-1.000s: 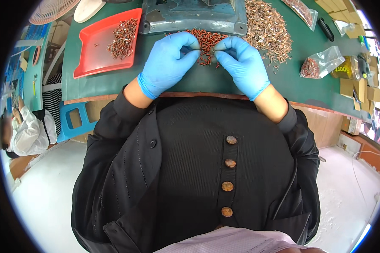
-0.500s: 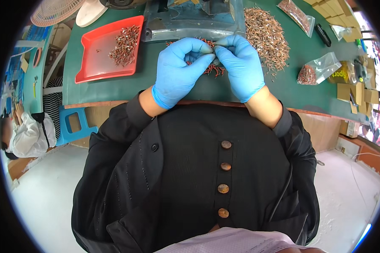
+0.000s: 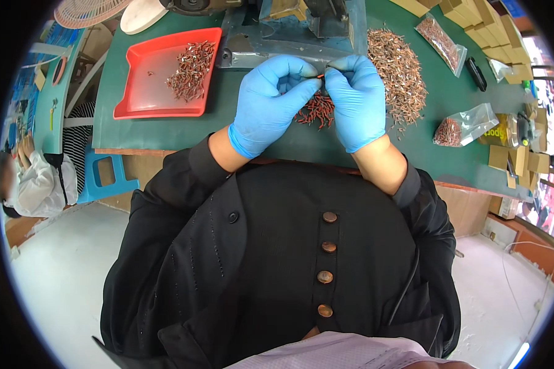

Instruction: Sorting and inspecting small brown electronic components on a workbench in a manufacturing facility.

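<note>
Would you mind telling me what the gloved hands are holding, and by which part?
A small thin red piece, pinched between the fingertips of the left hand and right hand, one at each end.

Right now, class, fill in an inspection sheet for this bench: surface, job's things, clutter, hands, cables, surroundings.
Surface: green mat over the bench, wooden front edge.
Job's things: small reddish piece pinched between both hands; reddish pile under them; large brownish pile to the right; red tray holding more pieces.
Clutter: clear bags of parts, cardboard boxes, grey metal machine base.
Hands: left hand and right hand, both in blue gloves, fingertips meeting.
Cables: thin white cable on the floor, right.
Surroundings: blue stool; another person in white at left; fan.
</note>
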